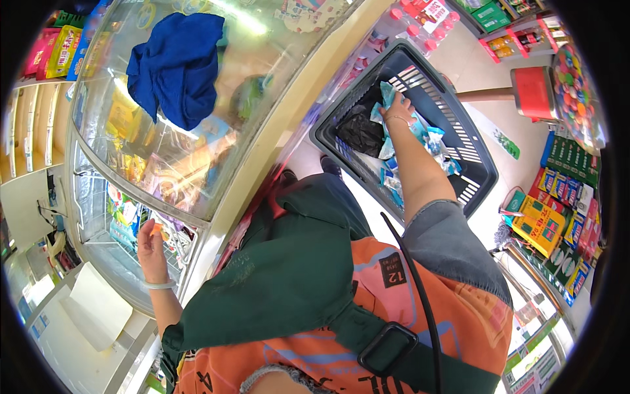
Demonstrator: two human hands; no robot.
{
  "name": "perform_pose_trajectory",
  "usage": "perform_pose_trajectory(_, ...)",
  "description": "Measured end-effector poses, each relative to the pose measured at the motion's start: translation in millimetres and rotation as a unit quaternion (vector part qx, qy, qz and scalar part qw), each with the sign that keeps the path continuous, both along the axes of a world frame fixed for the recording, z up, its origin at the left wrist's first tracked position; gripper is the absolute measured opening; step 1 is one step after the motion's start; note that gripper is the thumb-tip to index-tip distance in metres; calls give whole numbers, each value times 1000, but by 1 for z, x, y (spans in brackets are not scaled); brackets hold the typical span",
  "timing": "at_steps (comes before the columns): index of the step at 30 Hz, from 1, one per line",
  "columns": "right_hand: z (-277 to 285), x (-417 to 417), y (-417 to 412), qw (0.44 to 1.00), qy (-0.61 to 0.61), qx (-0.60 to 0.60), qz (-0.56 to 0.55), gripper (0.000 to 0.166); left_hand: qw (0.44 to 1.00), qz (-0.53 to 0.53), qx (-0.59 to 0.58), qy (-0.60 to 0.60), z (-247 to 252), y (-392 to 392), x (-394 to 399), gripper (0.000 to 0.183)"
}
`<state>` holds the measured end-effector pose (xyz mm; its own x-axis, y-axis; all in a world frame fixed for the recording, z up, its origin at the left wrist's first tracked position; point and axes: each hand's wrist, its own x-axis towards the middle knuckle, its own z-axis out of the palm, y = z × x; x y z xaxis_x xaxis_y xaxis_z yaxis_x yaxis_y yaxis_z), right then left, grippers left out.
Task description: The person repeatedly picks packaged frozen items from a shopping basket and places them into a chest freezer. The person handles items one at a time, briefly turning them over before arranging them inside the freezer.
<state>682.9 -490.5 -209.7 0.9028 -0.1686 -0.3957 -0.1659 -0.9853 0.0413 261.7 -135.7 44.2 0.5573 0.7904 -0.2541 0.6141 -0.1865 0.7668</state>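
My right hand [399,111] reaches down into a dark grey plastic shopping basket [480,162], its fingers on one of several small light-blue and white packets [435,140]. Whether the fingers grip that packet does not show clearly. Beside the packets in the basket lies a crumpled black plastic bag [362,132]. My left hand [152,246], with a pale bangle at the wrist, is raised over the open end of a glass-topped chest freezer [236,197], its fingers loosely curled. A small orange spot shows at those fingertips; I cannot tell whether it is held. Packaged goods fill the freezer below.
A crumpled blue cloth [177,69] lies on the freezer's glass lid. Shrink-wrapped bottles [428,32] stand beyond the basket. At the right are a gumball machine with a red base [534,93], a yellow box [537,224] and stacked packs. An empty wooden rack [37,128] stands at the left.
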Motion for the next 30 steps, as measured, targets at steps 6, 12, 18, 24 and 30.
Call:
perform_pose_trajectory(6, -33, 20, -22, 998, -35, 44, 38, 36, 987, -92, 91, 91, 10, -21, 30, 21)
perform_pose_trajectory(12, 28, 39, -89, 926, -53, 359, 101, 22, 986, -102, 129, 41, 9, -26, 45, 19)
perform_pose_trajectory(18, 202, 6, -48, 719, 119, 685, -12, 20, 991, -55, -10, -118, 1, -35, 71, 21)
perform_pose_trajectory(24, 275, -65, 50, 470, 213, 854, 74, 27, 868, -209, -357, -274, 6, -82, 120, 56)
perform_pose_trajectory(30, 269, -137, 130, 592, 223, 764, 125, 25, 840, -133, -431, -302, 4, -56, 78, 46)
